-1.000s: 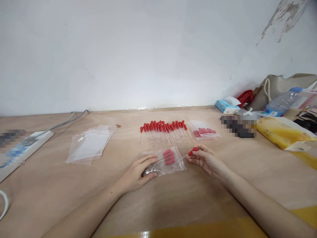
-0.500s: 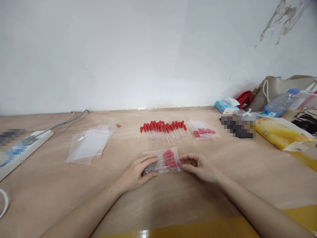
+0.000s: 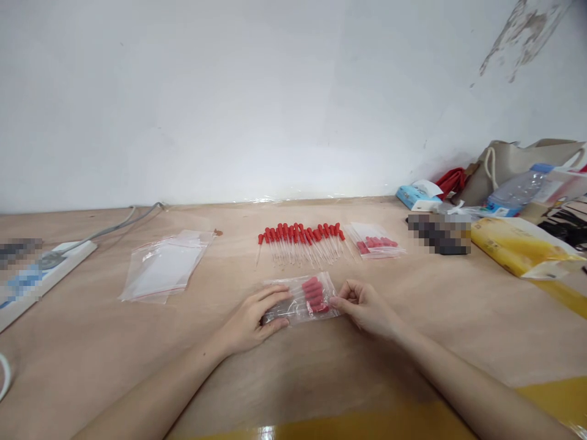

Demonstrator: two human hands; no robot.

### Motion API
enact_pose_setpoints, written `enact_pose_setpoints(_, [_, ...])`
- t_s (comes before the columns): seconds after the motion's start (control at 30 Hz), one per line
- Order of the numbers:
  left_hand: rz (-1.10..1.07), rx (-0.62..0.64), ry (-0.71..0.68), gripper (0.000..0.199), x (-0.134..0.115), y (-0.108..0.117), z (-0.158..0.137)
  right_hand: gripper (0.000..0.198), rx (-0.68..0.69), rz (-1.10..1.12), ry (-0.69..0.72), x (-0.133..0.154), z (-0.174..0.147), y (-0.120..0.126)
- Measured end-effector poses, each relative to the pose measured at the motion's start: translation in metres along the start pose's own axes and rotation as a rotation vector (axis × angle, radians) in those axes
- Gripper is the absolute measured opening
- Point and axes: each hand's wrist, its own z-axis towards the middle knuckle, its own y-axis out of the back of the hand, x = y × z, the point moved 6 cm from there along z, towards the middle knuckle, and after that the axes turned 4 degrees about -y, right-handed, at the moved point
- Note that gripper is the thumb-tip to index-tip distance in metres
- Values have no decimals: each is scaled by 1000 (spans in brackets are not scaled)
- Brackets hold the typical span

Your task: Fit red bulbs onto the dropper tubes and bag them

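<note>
A clear zip bag (image 3: 298, 308) lies flat on the table with several red-bulbed glass droppers (image 3: 314, 294) inside, their bulbs toward the right end. My left hand (image 3: 257, 318) holds the bag's left end, fingers on the far edge and thumb on the near edge. At the right end, my right hand (image 3: 362, 305) pinches the bag's edge between thumb and curled fingers. Beyond the bag, a row of loose droppers (image 3: 300, 235) lies with red bulbs toward the wall. To the right of that row is another zip bag (image 3: 373, 241) with red bulbs in it.
Flat bags (image 3: 167, 266) are stacked at the left, near a power strip (image 3: 68, 263) with a grey cable. At the right lie a dark blurred object (image 3: 440, 235), a yellow tissue pack (image 3: 518, 244), a blue tissue pack (image 3: 418, 197) and a plastic bottle (image 3: 518, 186).
My right hand's fingers have closed from a loose curl into a pinch at the bag's right edge. My left hand and the bag have barely moved.
</note>
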Motion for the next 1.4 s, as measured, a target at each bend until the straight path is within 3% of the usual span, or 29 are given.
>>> enact_pose_setpoints(0.1, [-7, -3, -2, 40, 0, 1, 0, 30, 60, 0, -17, -4, 3, 0])
enact_pose_setpoints(0.27, [-13, 4, 6, 41, 0, 1, 0, 37, -67, -31, -103, -2, 19, 16])
enact_pose_setpoints(0.43, [-18, 5, -3, 43, 1, 1, 0, 30, 195, -126, -180, 7, 38, -1])
enact_pose_setpoints(0.6, [-28, -6, -39, 44, -4, 3, 0, 26, 258, 23, -135, 14, 37, -14])
enact_pose_setpoints(0.73, [80, -192, 44, 38, 7, 20, -2, 25, 297, 227, -22, 30, 23, -2])
enact_pose_setpoints(0.83, [301, -416, 215, 34, 34, 46, -13, 22, 33, 398, 69, 39, 24, 41])
enact_pose_setpoints(0.93, [587, -520, 480, 39, 70, 74, -31, 17, -332, 496, 208, 40, 28, 96])
enact_pose_setpoints(1.0, [734, -491, 668, 45, 92, 88, -44, 14, -548, 555, 280, 34, 32, 126])
enact_pose_setpoints(1.07, [816, -419, 808, 50, 111, 97, -56, 15, -659, 611, 284, 23, 38, 142])
enact_pose_setpoints(1.2, [824, -267, 985, 53, 140, 101, -74, 19, -662, 608, 164, 3, 51, 146])
enact_pose_setpoints(1.3, [779, -173, 1061, 54, 154, 98, -80, 31, -755, 441, 10, -11, 50, 148])
enact_pose_setpoints(1.4, [774, -115, 1028, 47, 157, 97, -79, 50, -1087, 54, -51, -12, 29, 163])
